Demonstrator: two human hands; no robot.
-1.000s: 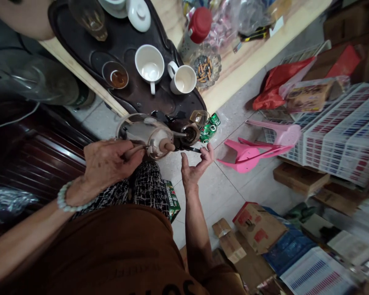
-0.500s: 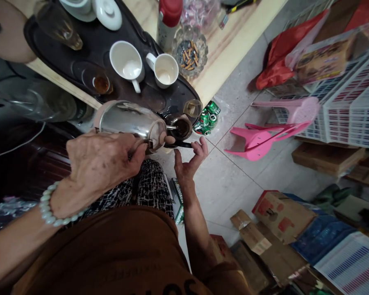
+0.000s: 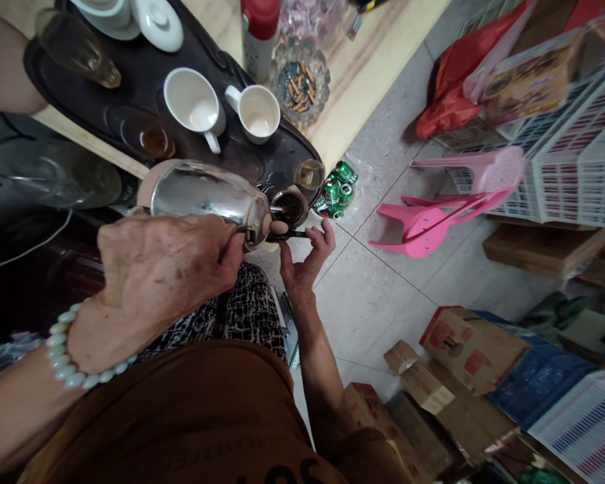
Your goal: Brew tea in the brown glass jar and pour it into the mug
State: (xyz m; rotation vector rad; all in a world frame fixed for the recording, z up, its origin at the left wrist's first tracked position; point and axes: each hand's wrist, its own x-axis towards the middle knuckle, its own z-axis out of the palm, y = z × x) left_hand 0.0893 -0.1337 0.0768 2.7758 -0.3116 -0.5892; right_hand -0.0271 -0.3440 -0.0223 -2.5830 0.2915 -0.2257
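Observation:
My left hand [image 3: 169, 269], with a bead bracelet at the wrist, is closed round the handle of a shiny metal kettle [image 3: 202, 195]. The kettle lies tilted, its spout at the mouth of a small round pot [image 3: 293, 207] with dark contents. Whether liquid flows is too small to tell. A thin black handle [image 3: 297, 234] sticks out beside the pot, and the curled fingers of my right hand [image 3: 307, 259] hold its end. A small glass cup [image 3: 309, 175] stands just beyond the pot on the dark tray [image 3: 242, 161].
White cups [image 3: 194, 101], a glass of brown liquid [image 3: 154, 142] and a white lid [image 3: 158, 23] are on the tray. Behind it stand an ashtray [image 3: 300, 84] and a red-topped flask [image 3: 259, 40]. Green cans [image 3: 337, 191], a pink stool [image 3: 423, 232] and cardboard boxes [image 3: 474, 349] lie to the right.
The view has shifted slightly, so the tray and cups appear further left. Both hands keep their hold, and the kettle's spout remains at the small pot.

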